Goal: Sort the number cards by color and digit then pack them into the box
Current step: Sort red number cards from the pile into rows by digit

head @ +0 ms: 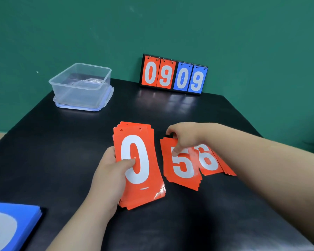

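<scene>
Number cards (141, 194) in red take up the middle of the counter (62, 160) in two groups. The 0 stack (147, 142) sits in the left hand (107, 171), whose fingers curl around its left edge while the thumb presses on the white digit. Its long axis runs roughly from 12 to 6 o'clock, with the punched end away from the person. At 3 o'clock from it, just beside but apart, the 5 pile (183, 169) lies flat on the same axis. The right hand (185, 136) grips this pile's far end, fingers hooked over the top edge and thumb (176, 151) pressed on its face. A 6 card (207, 160) overlaps the pile's right side, and more red cards (227, 169) show under the right forearm. The coming move probably turns on that gap: the 0 stack lies at 9 o'clock from the right hand, so the 5 pile would travel leftward, and the right hand is plainly the nearer one. Farther out, a blue stack (16, 223) rests at 7 o'clock. The clear box (80, 84) stands open at 11 o'clock on its lid (83, 107), and a flip scoreboard (173, 75) leans against the green wall (243, 33) at 12 o'clock.
</scene>
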